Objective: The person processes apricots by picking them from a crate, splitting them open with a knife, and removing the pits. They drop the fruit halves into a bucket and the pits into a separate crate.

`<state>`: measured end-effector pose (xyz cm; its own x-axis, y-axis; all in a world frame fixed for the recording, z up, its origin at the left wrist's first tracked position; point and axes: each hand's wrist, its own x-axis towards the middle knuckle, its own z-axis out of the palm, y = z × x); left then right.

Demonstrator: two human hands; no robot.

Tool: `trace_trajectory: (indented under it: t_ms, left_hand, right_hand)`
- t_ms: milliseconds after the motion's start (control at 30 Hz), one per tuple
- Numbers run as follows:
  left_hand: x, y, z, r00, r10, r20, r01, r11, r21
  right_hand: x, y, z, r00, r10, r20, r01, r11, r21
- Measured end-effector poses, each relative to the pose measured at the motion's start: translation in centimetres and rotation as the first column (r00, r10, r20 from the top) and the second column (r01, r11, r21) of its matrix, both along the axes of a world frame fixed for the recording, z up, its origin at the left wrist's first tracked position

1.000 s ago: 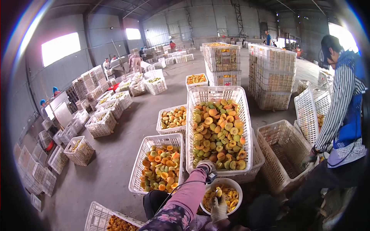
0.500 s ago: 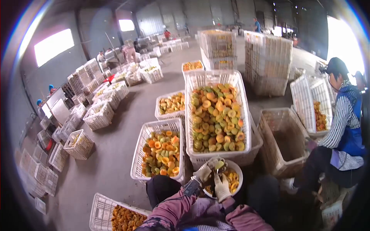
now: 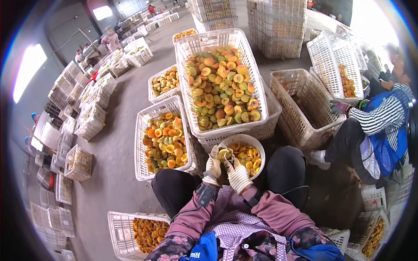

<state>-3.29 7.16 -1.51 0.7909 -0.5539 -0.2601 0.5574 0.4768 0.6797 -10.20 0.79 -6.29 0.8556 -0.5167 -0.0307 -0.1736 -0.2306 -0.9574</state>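
In gloves, my hands meet over the near-left rim of a round white bucket that holds apricot pieces. My left hand is closed around an apricot, its cut side facing up. Against the fruit, my right hand is closed on something slim, mostly hidden by the fingers. Just beyond the bucket stands a big white crate heaped with apricot halves. A lower crate of apricot halves stands to the left of it.
By my left knee is a crate of brown-orange pieces. At right, a co-worker in striped sleeves sits beside a large crate. Tall crate stacks rise behind; rows of crates line the left.
My view has tipped downward, so crates appear higher and more of my lap shows. My hands stay together at the bucket, the apricot now cut side up. The co-worker has leaned forward.
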Motion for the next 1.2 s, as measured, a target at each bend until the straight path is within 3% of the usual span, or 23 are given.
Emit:
trace_trajectory:
  t_ms: [167,267,300,333,367,400,433,500,533,567,633,667,700,767,800,833,900,933,967,1033,1067,1100,1200]
  left_hand:
    - [0.3,0.1,-1.1,0.998,-0.015,0.059,0.013,0.999,0.031]
    - [-0.1,0.6,-1.2,0.901,0.014,0.433,-0.025,0.999,0.021]
    - [-0.3,1.3,-1.1,0.899,0.009,0.438,-0.021,1.000,0.023]
    - [-0.2,1.7,-0.9,0.730,-0.042,0.682,-0.134,0.970,0.203]
    - [0.2,1.3,-0.4,0.490,-0.131,0.862,-0.292,0.907,0.304]
    - [0.1,1.2,-0.6,0.478,-0.128,0.869,-0.325,0.893,0.310]
    - [-0.1,1.0,-0.9,0.465,-0.123,0.877,-0.355,0.881,0.312]
    - [-0.1,1.0,1.0,-0.067,-0.324,0.944,-0.664,0.720,0.200]
    - [-0.8,0.4,0.5,0.291,-0.122,0.949,-0.502,0.825,0.260]
    - [-1.5,0.1,0.3,0.634,0.017,0.773,-0.318,0.917,0.241]
    - [-1.4,1.0,0.5,0.738,-0.020,0.674,-0.167,0.963,0.212]
    - [-0.4,1.4,-1.4,0.812,-0.001,0.584,-0.093,0.987,0.132]
    - [0.5,1.5,-3.1,0.876,0.008,0.482,-0.032,0.999,0.042]
    - [-1.2,1.9,2.2,0.258,-0.130,0.957,-0.345,0.913,0.217]
    - [-0.2,2.0,0.6,0.114,-0.220,0.969,-0.442,0.862,0.247]
    - [-1.4,1.1,0.0,0.741,0.073,0.667,-0.182,0.979,0.095]
    - [-0.9,0.9,-1.0,0.933,0.155,0.324,-0.139,0.988,-0.072]
    - [-0.8,1.0,-1.1,0.929,0.176,0.325,-0.161,0.984,-0.072]
    - [-0.7,1.1,-1.0,0.928,0.186,0.324,-0.171,0.982,-0.075]
    - [-0.3,1.1,-0.4,0.913,0.141,0.383,-0.105,0.988,-0.114]
    - [-0.1,1.3,0.2,0.941,0.122,0.314,-0.100,0.991,-0.088]
    - [0.2,1.6,0.2,0.941,0.129,0.313,-0.106,0.990,-0.091]
    - [1.1,2.1,0.1,0.933,0.030,0.359,0.016,0.992,-0.123]
  right_hand:
    - [-0.3,0.0,3.5,0.986,-0.020,-0.164,0.023,1.000,0.019]
    - [0.1,0.4,1.9,0.999,-0.016,-0.031,0.015,0.999,-0.043]
    - [0.0,0.6,2.0,0.999,0.046,-0.011,-0.043,0.985,0.166]
    - [0.2,0.3,2.6,0.995,0.099,0.031,-0.103,0.930,0.354]
    - [0.2,0.3,0.5,0.972,0.218,0.088,-0.235,0.919,0.317]
    - [0.4,0.5,1.2,0.985,0.095,0.143,-0.157,0.834,0.529]
    - [0.3,0.0,0.5,0.967,0.189,0.168,-0.244,0.879,0.411]
    - [1.3,0.0,-1.2,0.990,0.118,0.082,-0.139,0.926,0.352]
    - [2.1,0.1,-4.0,0.994,0.097,0.049,-0.102,0.988,0.119]
    - [1.8,0.1,-3.1,0.995,0.096,0.013,-0.097,0.992,0.086]
    - [0.3,0.6,0.9,0.967,0.092,0.236,-0.174,0.920,0.352]
    - [-1.2,-0.1,6.4,0.966,0.211,-0.151,-0.096,0.831,0.547]
    - [-1.1,-0.1,4.4,0.964,0.219,-0.150,-0.106,0.836,0.538]
    - [-0.1,0.5,0.9,0.976,0.185,0.117,-0.189,0.981,0.029]
    - [-0.6,0.3,0.9,0.985,0.093,-0.146,-0.115,0.982,-0.151]
    - [-0.3,0.3,0.0,0.986,0.100,-0.130,-0.114,0.988,-0.108]
    - [0.5,0.3,-2.2,0.982,0.153,0.108,-0.180,0.931,0.317]
    - [-0.6,0.4,3.0,0.985,0.175,0.002,-0.137,0.763,0.632]
    - [-0.9,0.5,4.2,0.983,0.185,0.001,-0.144,0.763,0.630]
    - [-1.2,0.3,5.1,0.969,0.246,-0.021,-0.185,0.781,0.597]
    - [-0.9,0.4,3.5,0.968,0.250,-0.017,-0.223,0.891,0.396]
    - [-1.0,0.8,2.8,0.965,0.244,-0.099,-0.179,0.884,0.433]
    - [-0.2,0.6,-1.2,0.965,0.256,0.053,-0.262,0.942,0.210]
